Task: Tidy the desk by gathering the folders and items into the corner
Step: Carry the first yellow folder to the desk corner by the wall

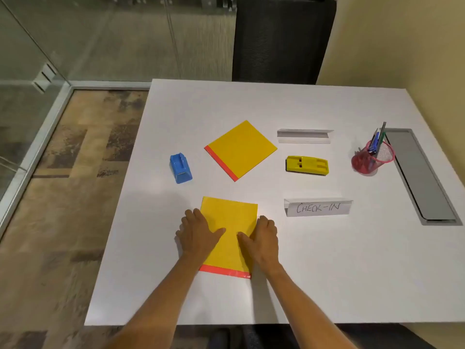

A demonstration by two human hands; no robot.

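Both hands flat, fingers spread: left hand (198,233) and right hand (261,238) press the near folder (230,217) by the desk's (327,273) near edge. Second folder (241,148) lies mid-desk, apart.

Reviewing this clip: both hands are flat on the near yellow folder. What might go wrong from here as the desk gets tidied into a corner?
1. The left hand and right hand only press on the near folder; pushed forward, it may hit the tilted far folder.
2. The blue stapler-like item sits near the desk's left edge and might get knocked off.
3. The pen cup stands tall with pens; a sweep could tip it.
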